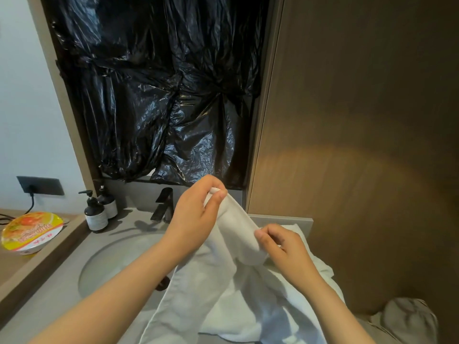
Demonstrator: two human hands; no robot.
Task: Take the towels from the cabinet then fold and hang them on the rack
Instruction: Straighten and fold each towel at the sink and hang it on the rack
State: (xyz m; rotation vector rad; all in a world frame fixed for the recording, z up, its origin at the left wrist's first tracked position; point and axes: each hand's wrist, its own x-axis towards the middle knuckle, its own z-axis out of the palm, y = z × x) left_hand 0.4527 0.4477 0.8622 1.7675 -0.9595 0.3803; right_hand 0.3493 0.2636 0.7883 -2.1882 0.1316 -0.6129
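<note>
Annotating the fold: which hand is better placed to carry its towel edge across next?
Probably left. The left hand pinches the towel at its raised top edge, free to swing; the right hand pinches lower, suited to anchor.

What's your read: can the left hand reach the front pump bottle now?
Likely not yet: the left hand pinches the towel. Once freed, the way over the sink to the front pump bottle looks open.

Faucet (164, 206), bottles (95, 214) behind sink (111, 254)
</note>
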